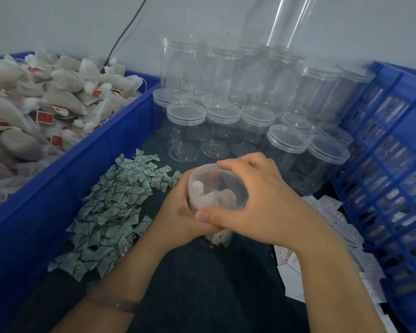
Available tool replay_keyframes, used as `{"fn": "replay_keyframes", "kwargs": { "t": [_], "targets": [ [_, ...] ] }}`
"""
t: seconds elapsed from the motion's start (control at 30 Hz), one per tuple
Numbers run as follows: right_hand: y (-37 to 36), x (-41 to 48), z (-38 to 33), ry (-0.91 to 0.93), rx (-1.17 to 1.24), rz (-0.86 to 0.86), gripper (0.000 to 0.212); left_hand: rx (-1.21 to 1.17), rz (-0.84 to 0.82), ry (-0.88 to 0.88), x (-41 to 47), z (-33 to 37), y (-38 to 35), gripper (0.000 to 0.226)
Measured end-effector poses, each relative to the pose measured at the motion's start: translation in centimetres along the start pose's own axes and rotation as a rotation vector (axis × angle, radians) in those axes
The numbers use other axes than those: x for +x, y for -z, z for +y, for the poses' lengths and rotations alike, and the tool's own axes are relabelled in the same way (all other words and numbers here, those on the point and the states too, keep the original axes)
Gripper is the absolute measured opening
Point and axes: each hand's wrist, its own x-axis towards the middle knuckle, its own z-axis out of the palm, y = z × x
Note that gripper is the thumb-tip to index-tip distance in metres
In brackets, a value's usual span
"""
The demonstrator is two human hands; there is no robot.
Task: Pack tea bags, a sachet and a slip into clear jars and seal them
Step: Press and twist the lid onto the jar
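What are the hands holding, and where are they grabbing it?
A clear jar with tea bags inside. The left hand grips its side; the right hand grips the lid on top.

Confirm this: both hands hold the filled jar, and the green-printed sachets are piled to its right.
Wrong side. In the head view the left hand and right hand hold the filled jar, but the green-printed sachets are piled to its left.

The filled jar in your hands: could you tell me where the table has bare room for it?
Bare table lies nearest you, between the sachet pile and the slips. Behind, empty jars crowd it.
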Motion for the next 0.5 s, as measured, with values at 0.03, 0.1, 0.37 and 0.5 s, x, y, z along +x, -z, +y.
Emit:
{"fn": "replay_keyframes", "kwargs": {
  "t": [0.03, 0.1, 0.37, 0.5],
  "targets": [
    [0.1, 0.0, 0.1, 0.027, 0.030, -0.034, 0.087, -0.003, 0.014, -0.002, -0.1, 0.1, 0.0, 0.076],
    [0.1, 0.1, 0.2, 0.066, 0.074, -0.096, 0.073, -0.003, 0.019, 0.002, -0.3, 0.3, -0.1, 0.074],
    [-0.8, 0.8, 0.3, 0.088, 0.116, 0.013, 0.069, 0.025, 0.053, -0.034, -0.3, 0.4, -0.6, 0.074],
    [-1.4, 0.9, 0.2, 0.120, 0.062, 0.057, 0.073, 0.033, -0.005, -0.016, -0.3, 0.6, -0.1, 0.085]
  ]
}}
